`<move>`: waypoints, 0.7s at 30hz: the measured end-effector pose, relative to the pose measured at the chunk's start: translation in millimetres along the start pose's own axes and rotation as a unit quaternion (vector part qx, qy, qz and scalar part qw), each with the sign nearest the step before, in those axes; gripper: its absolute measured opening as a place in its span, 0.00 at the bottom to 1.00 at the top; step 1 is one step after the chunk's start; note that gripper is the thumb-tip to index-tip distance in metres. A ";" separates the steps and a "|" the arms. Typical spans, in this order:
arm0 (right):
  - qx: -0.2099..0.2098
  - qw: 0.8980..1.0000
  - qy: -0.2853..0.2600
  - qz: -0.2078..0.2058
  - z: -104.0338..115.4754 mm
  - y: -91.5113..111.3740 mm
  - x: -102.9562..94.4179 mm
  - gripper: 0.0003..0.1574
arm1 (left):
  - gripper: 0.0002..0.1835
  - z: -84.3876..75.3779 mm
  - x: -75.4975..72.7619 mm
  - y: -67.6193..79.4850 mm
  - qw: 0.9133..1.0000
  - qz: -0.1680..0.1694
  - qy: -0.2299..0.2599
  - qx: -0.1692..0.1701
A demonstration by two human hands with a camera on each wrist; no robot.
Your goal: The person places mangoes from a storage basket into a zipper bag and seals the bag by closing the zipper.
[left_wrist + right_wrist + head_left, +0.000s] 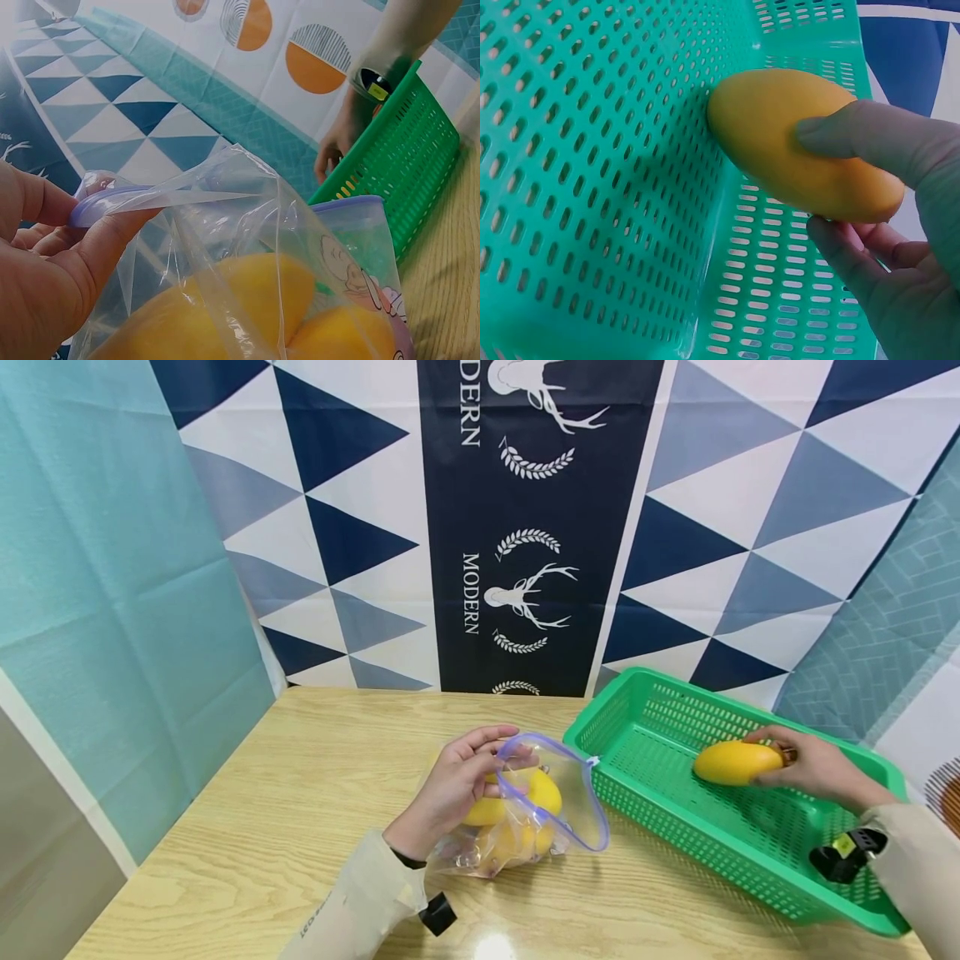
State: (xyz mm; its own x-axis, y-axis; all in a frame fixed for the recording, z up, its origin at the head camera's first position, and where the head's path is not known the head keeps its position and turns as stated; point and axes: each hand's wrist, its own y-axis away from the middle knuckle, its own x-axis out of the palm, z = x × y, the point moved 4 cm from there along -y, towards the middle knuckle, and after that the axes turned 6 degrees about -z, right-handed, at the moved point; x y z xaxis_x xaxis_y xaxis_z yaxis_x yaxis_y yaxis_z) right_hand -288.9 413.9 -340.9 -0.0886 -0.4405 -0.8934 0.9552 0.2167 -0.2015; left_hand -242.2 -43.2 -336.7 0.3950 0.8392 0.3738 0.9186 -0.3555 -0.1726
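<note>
My right hand point(806, 764) grips a yellow mango point(731, 763) inside the green basket point(667, 810), thumb on one side and fingers on the other in the right wrist view. Near the middle of the table, my left hand point(457, 785) pinches the purple-edged mouth of a clear zip bag point(577, 802), which stands open toward the basket. Yellow mangoes point(225, 307) lie inside the bag, seen through its plastic. A cartoon print point(349, 270) shows on the bag's side in the left wrist view.
The basket stands at the right of the wooden table point(247, 802), its left corner close to the bag's mouth. Behind the table hangs a patterned cloth point(360, 527) with triangles and deer heads. A teal sheet point(127, 568) hangs at the left.
</note>
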 end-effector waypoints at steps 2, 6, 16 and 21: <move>0.003 1.000 -0.001 -0.003 -0.3 0.3 -0.2 0.38 | 0.21 -0.2 0.2 0.4 1.000 0.000 -0.001 0.001; 0.007 1.000 -0.005 -0.002 -0.6 -0.3 -0.3 0.38 | 0.22 -1.4 0.9 1.4 1.000 0.000 -0.003 0.002; -0.001 1.000 -0.008 0.000 2.7 -1.3 2.4 0.38 | 0.21 -0.6 0.4 1.5 1.000 -0.001 -0.002 0.003; 0.001 1.000 -0.016 0.002 1.7 -0.9 2.5 0.38 | 0.21 -0.3 0.3 1.2 1.000 -0.001 0.000 0.002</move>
State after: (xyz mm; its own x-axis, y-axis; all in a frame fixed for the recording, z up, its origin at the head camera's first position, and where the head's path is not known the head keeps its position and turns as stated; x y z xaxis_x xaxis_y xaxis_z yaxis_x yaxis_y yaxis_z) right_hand -289.4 411.1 -342.3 -0.0757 -0.4670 -0.8810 0.9563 0.2162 -0.1968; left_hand -241.0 -43.6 -336.6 0.3939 0.8398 0.3736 0.9190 -0.3528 -0.1759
